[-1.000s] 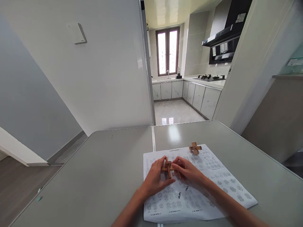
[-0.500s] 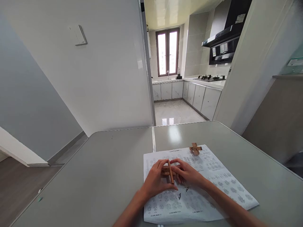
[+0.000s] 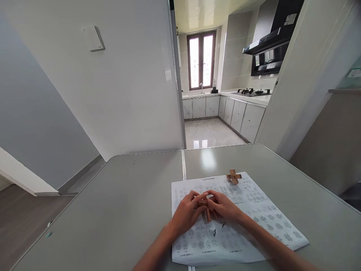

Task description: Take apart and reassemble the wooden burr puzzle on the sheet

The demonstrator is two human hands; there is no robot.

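Slim brown wooden bars (image 3: 208, 215) above rectangular white paper (image 3: 225, 241);
left hand (image 3: 186, 213) and right hand (image 3: 225, 207), fingers clamped on the bars

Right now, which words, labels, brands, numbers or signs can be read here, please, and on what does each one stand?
I can read none with certainty.
Printed sheet: heading and captions, too small; dark larger marks, unclear.
Wooden cross: dark marks, too small.
Held wooden pieces: mostly covered, no legible marking.
Range hood: pale label, too small.
Light switch: tiny mark, too small.
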